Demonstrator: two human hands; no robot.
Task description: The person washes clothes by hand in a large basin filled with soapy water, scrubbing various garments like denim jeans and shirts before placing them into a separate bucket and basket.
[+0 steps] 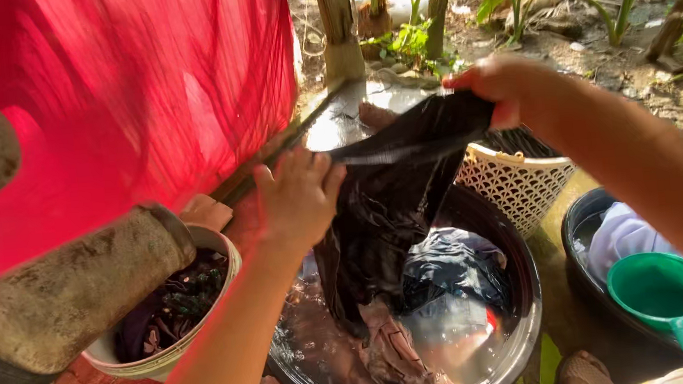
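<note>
A wet black garment hangs stretched between both my hands above a large dark basin of water. My left hand grips its left edge. At the upper right, my right hand holds the other end higher up. The garment's lower part trails into the water, where more dark clothes lie soaking.
A white bowl with dark laundry stands at the left. A white woven basket sits behind the basin. At the right, a dark tub holds pale cloth and a green scoop. Red fabric hangs at upper left.
</note>
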